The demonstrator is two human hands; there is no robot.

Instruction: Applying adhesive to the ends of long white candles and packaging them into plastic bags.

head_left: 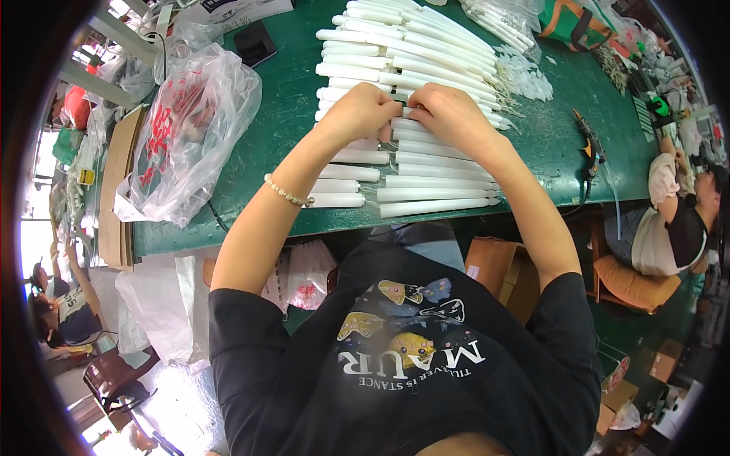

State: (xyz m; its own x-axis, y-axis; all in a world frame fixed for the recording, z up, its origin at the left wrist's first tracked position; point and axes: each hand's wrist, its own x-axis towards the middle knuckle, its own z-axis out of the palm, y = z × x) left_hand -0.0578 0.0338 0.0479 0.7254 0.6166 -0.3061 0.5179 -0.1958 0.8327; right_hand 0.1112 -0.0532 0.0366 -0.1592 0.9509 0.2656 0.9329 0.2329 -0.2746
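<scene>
Two rows of white candle-shaped sticks lie on the green table (pixel 289 137), a left row (pixel 338 200) and a right row (pixel 437 182), their inner ends facing across a narrow gap. Thin wires stick out of some inner ends. Over that gap my left hand (pixel 357 114) is closed, fingertips pinched together; whatever is between them is too small to make out. Close beside it, my right hand (pixel 452 114) pinches the inner end of a white candle-shaped stick (pixel 409 112) in the right row. The fingertips of both hands almost meet.
A clear plastic bag with red print (pixel 190 137) covers the table's left side, near a dark phone-like slab (pixel 255 43). Small translucent pieces (pixel 526 76) are heaped beyond the right row. A glue gun (pixel 588 152) with a cord lies at right. Other people sit at both sides.
</scene>
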